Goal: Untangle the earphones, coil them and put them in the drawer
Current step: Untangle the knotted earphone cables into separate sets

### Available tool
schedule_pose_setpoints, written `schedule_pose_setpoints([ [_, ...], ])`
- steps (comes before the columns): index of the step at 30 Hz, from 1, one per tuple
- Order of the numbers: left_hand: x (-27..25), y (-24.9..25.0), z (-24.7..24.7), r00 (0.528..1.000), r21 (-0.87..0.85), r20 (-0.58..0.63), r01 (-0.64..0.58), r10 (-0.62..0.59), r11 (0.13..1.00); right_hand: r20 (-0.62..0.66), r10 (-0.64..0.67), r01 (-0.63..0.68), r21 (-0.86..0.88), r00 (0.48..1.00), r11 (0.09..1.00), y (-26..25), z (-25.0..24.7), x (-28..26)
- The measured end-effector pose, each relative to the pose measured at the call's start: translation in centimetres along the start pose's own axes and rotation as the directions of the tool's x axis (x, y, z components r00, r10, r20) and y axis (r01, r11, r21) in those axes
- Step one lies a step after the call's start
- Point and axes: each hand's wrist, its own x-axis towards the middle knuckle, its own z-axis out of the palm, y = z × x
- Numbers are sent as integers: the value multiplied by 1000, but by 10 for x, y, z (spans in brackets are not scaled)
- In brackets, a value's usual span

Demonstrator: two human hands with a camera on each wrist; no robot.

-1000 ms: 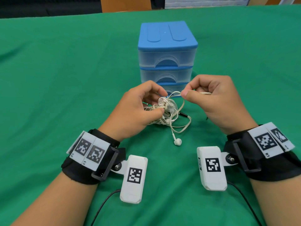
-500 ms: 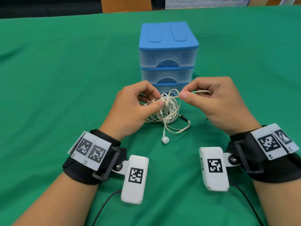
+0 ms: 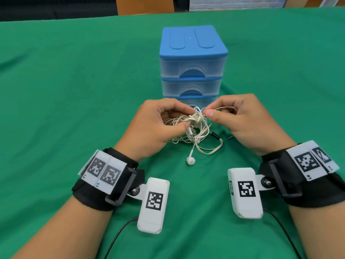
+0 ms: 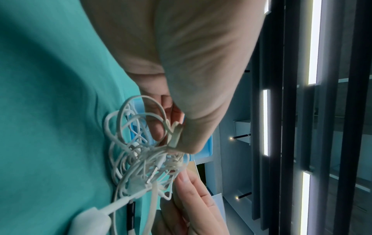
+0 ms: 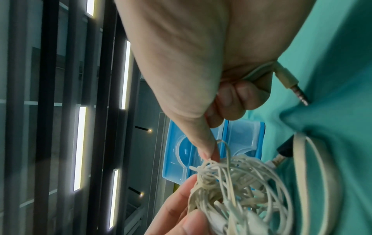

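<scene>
A tangled bundle of white and cream earphones hangs just above the green cloth in front of the blue drawer unit. My left hand pinches the knot from the left between thumb and fingers. My right hand pinches a strand at the top of the knot, with a cream cable looped through its curled fingers. One earbud dangles onto the cloth. The left wrist view shows the tangle under my thumb. In the right wrist view the tangle sits below my thumb and a jack plug sticks out of my fist.
The three-drawer unit has clear drawers, all closed, standing just behind my hands. A black plug end and a cream cable loop lie on the green tablecloth. A wooden chair back stands beyond the far edge.
Both hands have drawn closer together over the knot. The dangling earbud swung left and slightly nearer the bundle. My right hand now pinches right at the knot.
</scene>
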Motion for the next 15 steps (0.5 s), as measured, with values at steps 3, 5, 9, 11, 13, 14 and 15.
schedule_pose_setpoints([
  [3, -1, 1, 0, 999, -21, -26, 22, -23, 1000, -18, 6, -5, 62, 1000, 998, -1, 1, -1],
  [5, 0, 1, 0, 998, -23, -56, 38, -39, 999, -9, 1, -1, 82, 1000, 997, -2, 2, -1],
  [9, 0, 0, -1, 991, -7, -116, 61, -61, 998, -13, 3, -1, 128, 1000, 992, -2, 3, -1],
  [11, 0, -1, -1, 990, 41, -131, 51, -45, 998, -49, 1, 6, 144, 999, 990, 0, 3, 1],
  [13, 1, -1, -2, 990, 79, -137, 40, -29, 996, -58, -8, 16, 138, 998, 990, 2, 3, 2],
  [14, 1, -2, -2, 990, 88, -138, 36, -24, 995, -37, -7, 11, 126, 999, 992, 3, 4, 2],
  [15, 2, -1, -3, 990, 92, -138, 32, -20, 995, -11, -4, 5, 115, 1000, 993, 2, 5, 1],
])
